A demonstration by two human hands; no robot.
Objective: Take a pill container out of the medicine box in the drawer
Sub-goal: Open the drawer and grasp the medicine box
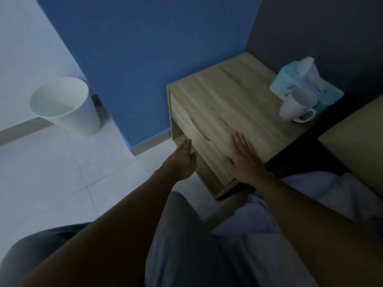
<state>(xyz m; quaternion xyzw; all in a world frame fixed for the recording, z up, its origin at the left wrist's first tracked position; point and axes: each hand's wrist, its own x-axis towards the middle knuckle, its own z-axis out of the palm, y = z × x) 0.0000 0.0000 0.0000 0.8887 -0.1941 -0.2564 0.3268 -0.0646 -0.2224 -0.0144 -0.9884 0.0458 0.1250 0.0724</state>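
Head view, dim light: the left hand [184,157] reaches in at the front of the wooden nightstand [234,100], fingers extended and spread apart, holding nothing, just beside the curved cut-out at the top of the drawer front [186,121]. The right hand [243,157] lies flat, palm down, on the near edge of the nightstand top, also empty. The drawer looks shut or nearly so; the medicine box and the pill container are out of sight, presumably inside it.

Now the risks. That left hand has no hold yet, and in this gloom the fingers could miss the cut-out and slide off the front. A hard tug could jolt the top, and the white mug [298,106] stands near the right edge, touching the blue tissue box [306,83]. A sharp pull might also shift whatever lies unseen in the drawer.
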